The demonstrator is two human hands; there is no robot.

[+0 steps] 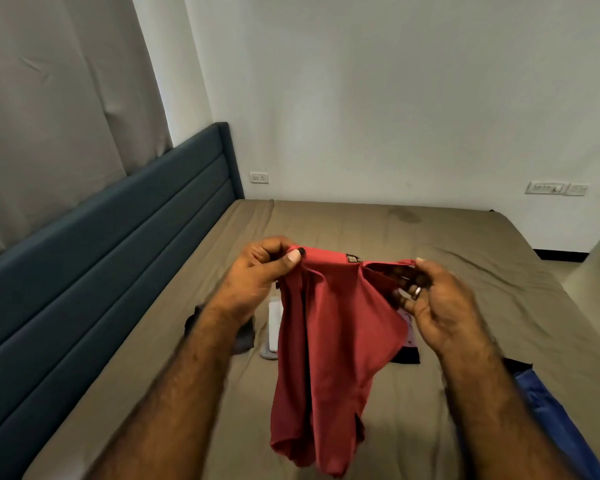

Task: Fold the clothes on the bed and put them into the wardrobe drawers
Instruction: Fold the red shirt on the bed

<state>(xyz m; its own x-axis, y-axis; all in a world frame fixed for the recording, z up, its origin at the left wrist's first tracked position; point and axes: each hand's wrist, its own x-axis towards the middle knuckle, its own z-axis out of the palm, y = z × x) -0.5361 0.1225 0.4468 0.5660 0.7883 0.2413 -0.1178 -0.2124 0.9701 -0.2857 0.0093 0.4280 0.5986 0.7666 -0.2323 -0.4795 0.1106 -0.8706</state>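
A pair of red shorts [329,348] hangs in the air above the bed [465,258], held by the waistband. My left hand [257,271] pinches the waistband's left end between thumb and fingers. My right hand [433,296] grips the right end, fingers curled into the band. The legs of the shorts dangle down toward me. Behind them on the brown sheet lie a dark grey garment [243,337], a white and grey piece [272,327], a black piece [407,356] and a blue garment [548,407], all partly hidden by my arms and the shorts.
A teal padded headboard [118,244] runs along the bed's left side under a grey curtain [59,109]. A white wall with sockets [260,177] stands at the far side. Floor shows past the bed's right edge [589,271]. No wardrobe is in view.
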